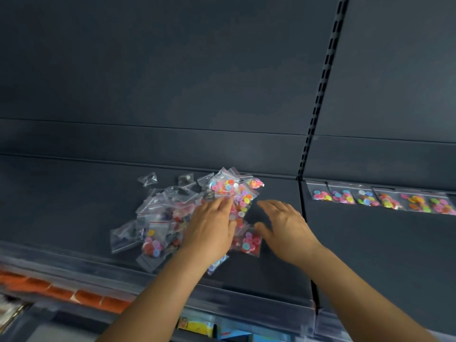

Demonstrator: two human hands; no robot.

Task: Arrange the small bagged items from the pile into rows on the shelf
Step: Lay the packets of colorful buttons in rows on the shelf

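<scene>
step: picking from pile (187, 213) | left hand (212, 228) fingers on bags, grip unclear — right hand (283, 225) spread, empty | advice: lift one bag, extend row (380, 199)

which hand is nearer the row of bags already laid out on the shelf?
Right. The right hand hovers beside the pile, toward the row of bags; the left hand rests on the pile.
</scene>
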